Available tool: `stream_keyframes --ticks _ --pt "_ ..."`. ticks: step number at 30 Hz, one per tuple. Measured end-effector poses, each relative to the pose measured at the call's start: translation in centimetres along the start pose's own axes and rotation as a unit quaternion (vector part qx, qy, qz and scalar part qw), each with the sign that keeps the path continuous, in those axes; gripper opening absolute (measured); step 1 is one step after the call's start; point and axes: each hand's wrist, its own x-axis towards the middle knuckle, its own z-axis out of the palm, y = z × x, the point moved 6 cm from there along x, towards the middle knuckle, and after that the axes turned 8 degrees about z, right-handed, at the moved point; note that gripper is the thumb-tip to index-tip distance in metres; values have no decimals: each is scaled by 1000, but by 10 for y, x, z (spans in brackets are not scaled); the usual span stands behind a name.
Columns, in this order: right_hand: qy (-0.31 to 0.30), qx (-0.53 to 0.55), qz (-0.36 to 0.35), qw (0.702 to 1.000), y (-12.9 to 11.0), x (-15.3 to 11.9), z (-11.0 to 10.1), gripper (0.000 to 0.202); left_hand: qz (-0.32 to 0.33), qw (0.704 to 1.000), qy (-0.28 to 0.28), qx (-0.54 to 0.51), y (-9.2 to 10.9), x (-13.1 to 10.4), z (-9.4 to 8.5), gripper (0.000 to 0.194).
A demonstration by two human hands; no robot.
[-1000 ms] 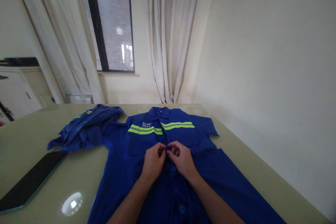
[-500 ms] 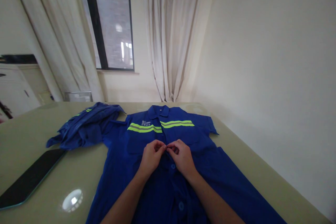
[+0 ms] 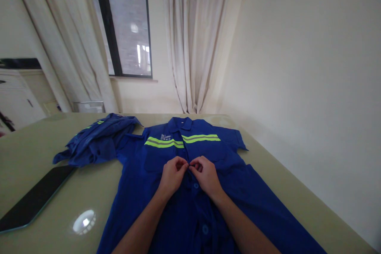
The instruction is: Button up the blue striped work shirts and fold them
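A blue short-sleeved work shirt (image 3: 166,158) with yellow-green reflective stripes lies spread face up, its collar at the far end. My left hand (image 3: 173,174) pinches the front placket at mid-chest, thumb against fingertips. Close beside it, my right hand (image 3: 205,174) pinches the same placket from the other side. The fingertips of both hands almost meet, and they hide whatever button or buttonhole lies between them. Just below my hands a blue button (image 3: 195,185) shows on the placket, and another button (image 3: 205,229) sits nearer to me.
The shirt rests on a pale green glossy table (image 3: 74,194). A crumpled blue garment (image 3: 95,143) with similar stripes lies at the left, touching the shirt's sleeve. Nearer on the left is a dark flat board (image 3: 35,198). A wall (image 3: 303,87) runs along the table's right side.
My hands keep their pinch at the same spot on the placket, with barely any finger movement. The whole view has shifted very slightly.
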Motion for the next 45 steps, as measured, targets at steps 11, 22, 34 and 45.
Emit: stream_keyframes --ticks 11,22,34,45 --pt "-1 5 29 1000 5 2 0 9 44 999 -16 -14 1 0 4 17" --pt "-18 -2 -16 1000 0 3 -1 12 76 989 -52 115 8 -8 14 33" --pt "-46 145 53 987 20 15 -7 20 86 978 -45 182 14 -8 14 19" --pt "-14 8 12 1000 -10 -2 -12 39 96 985 -31 140 22 -9 8 23"
